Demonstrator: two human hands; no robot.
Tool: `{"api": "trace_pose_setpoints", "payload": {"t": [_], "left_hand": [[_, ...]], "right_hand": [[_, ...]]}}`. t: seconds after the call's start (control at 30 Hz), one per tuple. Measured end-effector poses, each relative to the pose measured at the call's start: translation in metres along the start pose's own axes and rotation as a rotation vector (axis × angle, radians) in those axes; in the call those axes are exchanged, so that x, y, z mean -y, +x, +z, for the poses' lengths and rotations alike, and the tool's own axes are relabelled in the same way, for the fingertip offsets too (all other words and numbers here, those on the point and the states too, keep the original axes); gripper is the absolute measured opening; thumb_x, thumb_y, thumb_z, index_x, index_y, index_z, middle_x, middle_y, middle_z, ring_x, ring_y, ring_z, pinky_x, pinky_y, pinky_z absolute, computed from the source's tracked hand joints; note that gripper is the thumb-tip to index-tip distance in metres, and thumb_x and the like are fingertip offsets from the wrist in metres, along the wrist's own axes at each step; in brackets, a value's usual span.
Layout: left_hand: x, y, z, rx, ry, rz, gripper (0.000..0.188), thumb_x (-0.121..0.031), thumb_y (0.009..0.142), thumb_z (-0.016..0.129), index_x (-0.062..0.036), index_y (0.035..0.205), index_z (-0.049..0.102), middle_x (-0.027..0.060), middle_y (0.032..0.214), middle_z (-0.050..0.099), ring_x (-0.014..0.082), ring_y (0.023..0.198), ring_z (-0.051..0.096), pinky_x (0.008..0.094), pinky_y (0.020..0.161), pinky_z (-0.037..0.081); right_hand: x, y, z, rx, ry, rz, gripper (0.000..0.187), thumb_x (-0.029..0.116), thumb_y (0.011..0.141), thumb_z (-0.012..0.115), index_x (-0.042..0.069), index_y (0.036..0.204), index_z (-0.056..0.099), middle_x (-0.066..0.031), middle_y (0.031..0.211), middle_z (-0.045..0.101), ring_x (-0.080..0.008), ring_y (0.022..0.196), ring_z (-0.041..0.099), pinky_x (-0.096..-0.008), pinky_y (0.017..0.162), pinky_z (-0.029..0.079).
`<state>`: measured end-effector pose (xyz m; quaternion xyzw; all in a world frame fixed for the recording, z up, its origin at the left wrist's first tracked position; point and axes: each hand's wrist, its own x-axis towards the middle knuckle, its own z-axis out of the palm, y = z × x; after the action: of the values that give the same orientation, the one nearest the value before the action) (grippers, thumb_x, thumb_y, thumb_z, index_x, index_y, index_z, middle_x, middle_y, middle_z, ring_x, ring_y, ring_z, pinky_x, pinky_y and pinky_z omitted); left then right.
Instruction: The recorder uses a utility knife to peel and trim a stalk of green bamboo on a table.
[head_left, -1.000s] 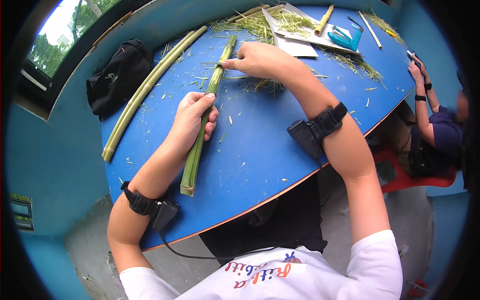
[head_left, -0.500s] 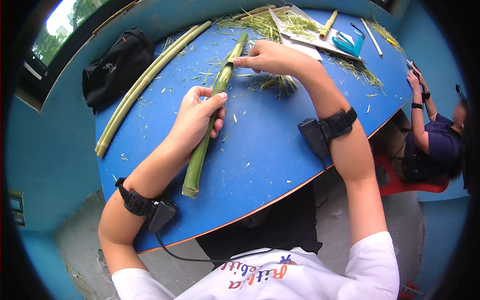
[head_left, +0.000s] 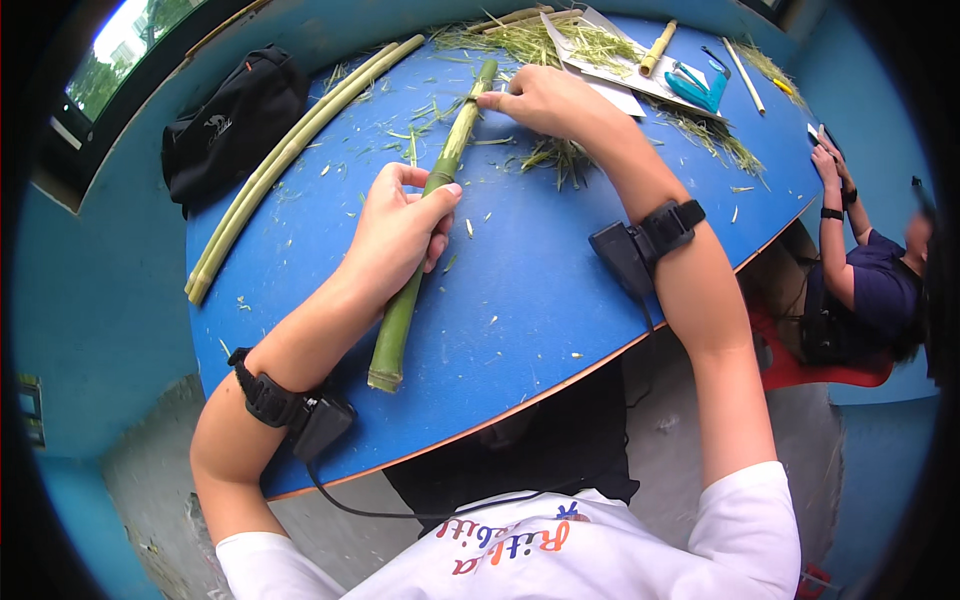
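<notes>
A green bamboo stalk (head_left: 402,325) slants away from me over the blue table, and part of its far half is scraped pale. My left hand (head_left: 405,220) is wrapped round it near the middle, just below a joint. Farther up, my right hand (head_left: 535,103) is closed, its thumb and finger against the scraped stretch. Something small and dark shows at those fingertips, too small to make out. Thin green shavings (head_left: 420,130) lie beside the stalk's scraped part.
Two long peeled stalks (head_left: 290,165) lie left, by a black bag (head_left: 235,125). Shaving heaps, white boards (head_left: 600,75), a short bamboo piece (head_left: 657,50) and a teal tool (head_left: 700,88) are at the far side. Another person (head_left: 865,275) works at right.
My right hand has moved a little up the stalk, toward its far end. The left hand keeps its grip, and the stalk has barely shifted.
</notes>
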<state>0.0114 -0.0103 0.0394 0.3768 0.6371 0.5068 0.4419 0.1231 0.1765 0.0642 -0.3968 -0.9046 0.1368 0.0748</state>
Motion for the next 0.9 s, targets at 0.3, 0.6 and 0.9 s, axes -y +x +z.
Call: {"api": "trace_pose_setpoints", "payload": {"t": [0.3,0.6,0.9], "left_hand": [[0.004,0.004,-0.005,0.114,-0.073,0.004,0.016,-0.017,0.086,0.055,-0.0032,0.081,0.049,-0.0013,0.062,0.048,0.0041,0.045,0.045,0.0201,0.037,0.036],[0.003,0.006,0.001,0.093,-0.08,0.019,0.018,-0.017,0.088,0.053,-0.0065,0.074,0.049,-0.0028,0.061,0.045,0.0036,0.044,0.043,0.0199,0.038,0.036],[0.002,0.002,-0.001,0.088,-0.119,-0.02,0.018,-0.02,0.089,0.051,-0.0077,0.076,0.049,-0.0034,0.063,0.046,0.002,0.045,0.042,0.018,0.038,0.035]], "right_hand": [[0.014,-0.023,-0.002,-0.027,0.005,-0.167,0.064,0.056,0.081,0.051,-0.006,0.065,0.057,-0.0183,0.055,0.052,-0.0293,0.053,0.052,-0.0408,0.053,0.04],[-0.003,0.002,0.02,-0.191,-0.012,-0.044,0.063,0.053,0.083,0.05,-0.006,0.064,0.057,-0.0214,0.061,0.056,-0.0338,0.061,0.057,-0.0435,0.06,0.043],[0.015,-0.015,-0.003,0.072,-0.067,-0.033,0.058,0.054,0.082,0.051,-0.002,0.081,0.065,-0.0232,0.082,0.063,-0.0366,0.081,0.061,-0.044,0.073,0.047]]}}
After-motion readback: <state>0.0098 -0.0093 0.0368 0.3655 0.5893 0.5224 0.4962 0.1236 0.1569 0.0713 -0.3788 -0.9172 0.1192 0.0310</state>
